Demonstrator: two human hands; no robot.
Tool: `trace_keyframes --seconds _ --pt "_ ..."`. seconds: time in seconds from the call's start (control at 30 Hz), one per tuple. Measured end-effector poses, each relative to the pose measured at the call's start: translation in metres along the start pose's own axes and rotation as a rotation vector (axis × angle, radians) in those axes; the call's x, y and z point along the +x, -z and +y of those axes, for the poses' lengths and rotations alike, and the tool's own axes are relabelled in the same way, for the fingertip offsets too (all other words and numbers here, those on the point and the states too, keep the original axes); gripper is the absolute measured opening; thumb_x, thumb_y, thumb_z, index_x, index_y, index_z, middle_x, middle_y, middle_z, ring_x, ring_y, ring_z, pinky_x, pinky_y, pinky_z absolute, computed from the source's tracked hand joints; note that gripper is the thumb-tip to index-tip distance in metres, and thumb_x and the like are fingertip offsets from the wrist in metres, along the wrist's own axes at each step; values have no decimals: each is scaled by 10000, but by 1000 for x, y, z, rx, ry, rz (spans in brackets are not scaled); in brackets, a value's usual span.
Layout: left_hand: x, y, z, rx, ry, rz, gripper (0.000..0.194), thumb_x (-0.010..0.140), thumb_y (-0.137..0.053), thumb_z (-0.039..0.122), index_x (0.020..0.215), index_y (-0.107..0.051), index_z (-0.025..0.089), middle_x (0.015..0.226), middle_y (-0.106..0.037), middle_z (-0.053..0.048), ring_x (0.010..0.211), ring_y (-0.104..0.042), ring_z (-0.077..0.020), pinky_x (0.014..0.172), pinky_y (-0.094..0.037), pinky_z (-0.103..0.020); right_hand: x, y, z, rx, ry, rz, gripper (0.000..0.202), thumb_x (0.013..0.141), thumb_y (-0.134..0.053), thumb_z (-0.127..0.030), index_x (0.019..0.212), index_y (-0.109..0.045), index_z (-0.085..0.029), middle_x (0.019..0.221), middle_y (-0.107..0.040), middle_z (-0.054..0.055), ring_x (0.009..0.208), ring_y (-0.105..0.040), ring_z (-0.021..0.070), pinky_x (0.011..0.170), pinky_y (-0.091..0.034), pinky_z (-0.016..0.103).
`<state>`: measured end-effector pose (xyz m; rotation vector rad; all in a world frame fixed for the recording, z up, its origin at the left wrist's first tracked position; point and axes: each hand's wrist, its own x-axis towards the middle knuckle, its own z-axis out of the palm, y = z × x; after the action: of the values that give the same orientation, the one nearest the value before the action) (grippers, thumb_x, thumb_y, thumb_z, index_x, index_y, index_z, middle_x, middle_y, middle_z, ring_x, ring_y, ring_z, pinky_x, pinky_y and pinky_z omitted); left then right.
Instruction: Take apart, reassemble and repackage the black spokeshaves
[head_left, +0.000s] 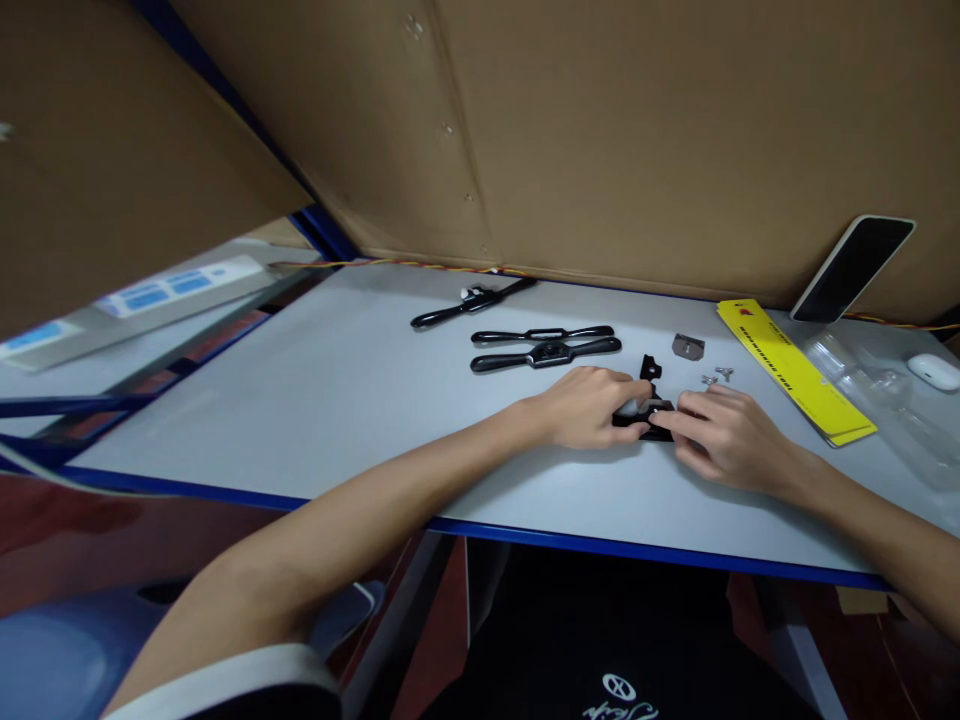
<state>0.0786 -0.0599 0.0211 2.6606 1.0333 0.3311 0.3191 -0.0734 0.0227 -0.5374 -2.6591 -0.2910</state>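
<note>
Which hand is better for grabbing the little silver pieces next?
Probably the right hand: the silver pieces lie just beyond it, while the left hand is farther off to the left, at the black part.

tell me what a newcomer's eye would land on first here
Probably the yellow card, lying aslant on the right of the table, with a tilted phone by its far end. Then the left hand and right hand, together at a black part left of the card.
</note>
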Motion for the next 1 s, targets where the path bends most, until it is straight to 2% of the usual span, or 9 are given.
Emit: trace_keyframes --seconds 0.13,0.37,0.43,0.6,0.73,1.0 --pt "0 0 0 7 -6 -3 322 906 -485 458 1038 -628 201 854 -664 -36 705 -572 -194 606 -355 -310 -1 0 2 -27 -36 -17 270 917 -495 -143 1036 -737 -155 777 -653 46 632 -541 165 661 -374 329" --pt "0 0 -1 15 -4 -4 313 913 -487 461 1036 -619 205 848 -657 -33 701 -569 -193 609 -357 -313 0 2 2 19 -37 0 209 908 -519 -171 810 -704 -168 715 -593 31 609 -469 152 651 -358 325" --pt "0 0 -1 16 -4 -1 316 906 -488 463 1033 -618 204 848 -656 -33 701 -570 -194 610 -359 -314 -1 1 1 62 0 -15 225 930 -509 -184 846 -717 -173 732 -597 29 615 -458 151 654 -369 319" --pt "-1 1 0 14 -4 -6 311 880 -495 446 1021 -621 199 844 -657 -35 693 -562 -193 605 -357 -319 -3 -1 1 98 40 -25 273 965 -488 -207 1075 -736 -176 809 -648 36 640 -486 154 672 -396 318" --pt "-1 2 1 10 -2 -9 319 871 -498 432 1047 -624 198 852 -663 -36 692 -559 -191 601 -349 -317 -2 1 2 50 -1 -25 284 955 -494 -194 1100 -735 -157 808 -662 44 629 -511 157 659 -383 325" --pt "0 -1 -1 19 -22 6 306 877 -500 432 1037 -618 200 857 -665 -39 695 -569 -195 609 -356 -323 -1 4 2 39 -45 2 225 915 -504 -172 859 -722 -165 722 -603 37 606 -477 156 645 -367 326"
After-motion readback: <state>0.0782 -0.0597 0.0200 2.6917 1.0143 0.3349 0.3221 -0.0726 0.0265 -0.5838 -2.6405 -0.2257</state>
